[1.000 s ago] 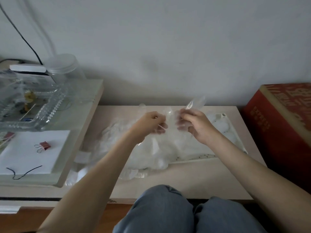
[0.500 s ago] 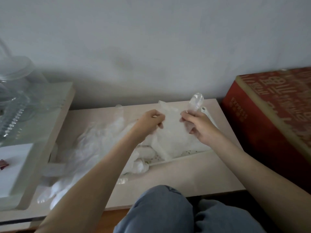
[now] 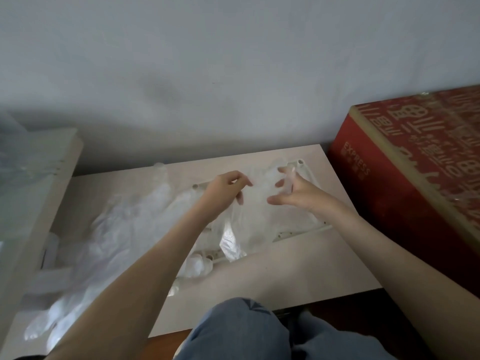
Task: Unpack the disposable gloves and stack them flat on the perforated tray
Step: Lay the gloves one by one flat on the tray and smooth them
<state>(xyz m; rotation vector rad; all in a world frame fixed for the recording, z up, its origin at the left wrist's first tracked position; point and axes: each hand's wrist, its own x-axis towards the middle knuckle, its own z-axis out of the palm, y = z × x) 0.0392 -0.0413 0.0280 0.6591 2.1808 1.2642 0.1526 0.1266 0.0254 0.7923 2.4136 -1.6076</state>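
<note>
The white perforated tray (image 3: 285, 233) lies on the low beige table (image 3: 298, 271), mostly covered by thin clear plastic. Over it, a clear disposable glove (image 3: 255, 216) hangs between my hands and drapes down to the tray's front rim. My left hand (image 3: 224, 192) pinches its left edge with curled fingers. My right hand (image 3: 294, 194) has its fingers and thumb spread, and a finger of the glove lies across them. A loose pile of more clear gloves (image 3: 117, 229) sprawls over the table's left half.
A big red printed carton (image 3: 415, 183) stands close against the table's right side. A raised pale shelf (image 3: 39, 193) borders the left. The wall runs right behind the table. My knees in blue jeans (image 3: 241, 331) are at the front edge.
My view has swung right and closer. Both hands have lowered the glove over the tray and moved apart. My right hand has loosened from a pinch to spread fingers.
</note>
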